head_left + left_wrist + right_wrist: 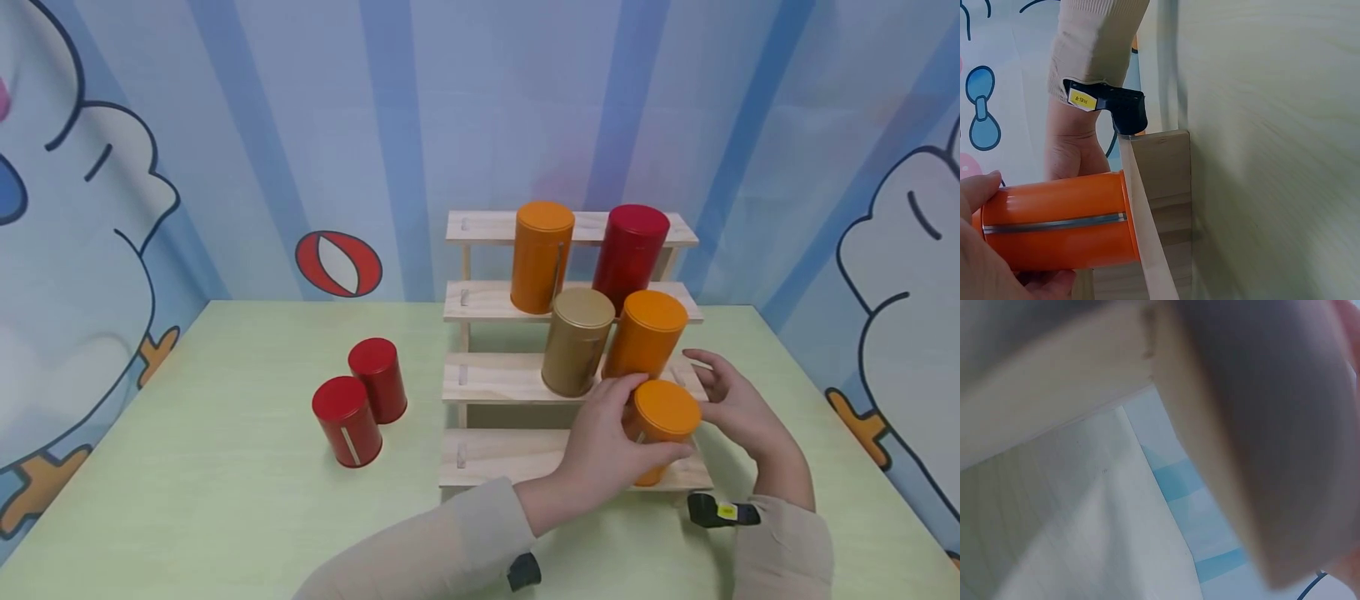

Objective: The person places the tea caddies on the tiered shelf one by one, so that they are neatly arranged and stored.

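My left hand [600,446] grips an orange can [666,408] with a flat lid, thumb on the near side and fingers on the far side. The can stands upright at the right end of the lowest step of a wooden tiered rack [510,454]; its base meets the board in the left wrist view, where a pale strip runs down its side. Close by the can's right side is my right hand [738,408], fingers loosely bent; whether it touches the can is unclear. A blurred board edge [1210,456] blocks much of the right wrist view.
One step up stand a gold can [576,342] and another orange can [647,333]. Behind them are a tall orange can [542,258] and a tall red can [630,254]. Two red cans [347,421] [378,379] stand on the table left of the rack.
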A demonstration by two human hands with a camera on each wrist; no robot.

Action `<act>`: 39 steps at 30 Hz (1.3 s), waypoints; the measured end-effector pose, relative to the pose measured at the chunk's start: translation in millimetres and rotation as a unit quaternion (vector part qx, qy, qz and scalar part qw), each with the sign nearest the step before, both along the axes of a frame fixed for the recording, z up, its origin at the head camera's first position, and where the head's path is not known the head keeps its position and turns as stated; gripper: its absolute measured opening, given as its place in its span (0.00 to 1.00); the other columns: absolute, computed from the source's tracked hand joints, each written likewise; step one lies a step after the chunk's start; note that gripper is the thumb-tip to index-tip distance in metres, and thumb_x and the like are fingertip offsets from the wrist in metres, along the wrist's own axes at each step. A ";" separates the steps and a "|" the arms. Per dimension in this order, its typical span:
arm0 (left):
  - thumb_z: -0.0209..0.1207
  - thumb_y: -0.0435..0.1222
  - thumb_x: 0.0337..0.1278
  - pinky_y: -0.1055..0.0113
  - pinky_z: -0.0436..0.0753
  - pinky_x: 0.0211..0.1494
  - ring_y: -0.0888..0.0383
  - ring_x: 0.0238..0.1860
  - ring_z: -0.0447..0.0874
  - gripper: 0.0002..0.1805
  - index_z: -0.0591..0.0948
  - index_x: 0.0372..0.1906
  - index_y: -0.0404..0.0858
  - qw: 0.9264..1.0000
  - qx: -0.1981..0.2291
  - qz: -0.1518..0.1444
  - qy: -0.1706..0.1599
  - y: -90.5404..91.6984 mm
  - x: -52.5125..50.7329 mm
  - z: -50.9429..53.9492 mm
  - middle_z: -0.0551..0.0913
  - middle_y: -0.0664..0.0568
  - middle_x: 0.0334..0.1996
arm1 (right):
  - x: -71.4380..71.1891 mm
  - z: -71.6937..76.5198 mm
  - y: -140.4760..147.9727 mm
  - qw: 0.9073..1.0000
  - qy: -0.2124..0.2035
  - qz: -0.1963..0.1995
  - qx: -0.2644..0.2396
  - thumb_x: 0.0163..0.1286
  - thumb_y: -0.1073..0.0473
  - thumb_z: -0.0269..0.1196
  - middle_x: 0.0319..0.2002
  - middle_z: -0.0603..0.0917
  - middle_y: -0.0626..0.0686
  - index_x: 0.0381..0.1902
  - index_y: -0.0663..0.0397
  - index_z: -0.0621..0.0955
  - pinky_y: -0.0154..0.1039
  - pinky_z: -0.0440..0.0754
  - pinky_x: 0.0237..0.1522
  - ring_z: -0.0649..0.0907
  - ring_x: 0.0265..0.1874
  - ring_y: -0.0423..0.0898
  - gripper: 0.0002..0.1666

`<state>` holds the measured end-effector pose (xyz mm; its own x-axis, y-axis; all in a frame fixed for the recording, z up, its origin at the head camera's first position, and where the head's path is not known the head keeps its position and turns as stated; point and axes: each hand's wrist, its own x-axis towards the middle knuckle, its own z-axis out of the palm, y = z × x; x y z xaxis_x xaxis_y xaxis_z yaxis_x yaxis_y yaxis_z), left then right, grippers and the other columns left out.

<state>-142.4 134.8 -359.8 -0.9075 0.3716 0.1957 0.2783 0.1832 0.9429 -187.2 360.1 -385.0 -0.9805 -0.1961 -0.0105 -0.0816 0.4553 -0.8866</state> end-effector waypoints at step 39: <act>0.76 0.43 0.39 0.59 0.73 0.64 0.59 0.59 0.73 0.43 0.70 0.66 0.45 0.998 -0.049 -0.021 0.041 -87.7 15.0 16.6 0.76 0.57 0.58 | 0.7 -0.4 1.0 1.000 0.008 0.000 0.028 0.70 0.57 0.60 0.70 0.60 0.69 0.75 0.61 0.46 0.43 0.77 0.54 0.68 0.63 0.63 0.47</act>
<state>-127.3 47.0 -343.1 -0.8735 0.4296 0.2288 0.3622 0.2598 0.8952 -186.4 361.1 -385.4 -0.9807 -0.1956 -0.0060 -0.0953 0.5041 -0.8584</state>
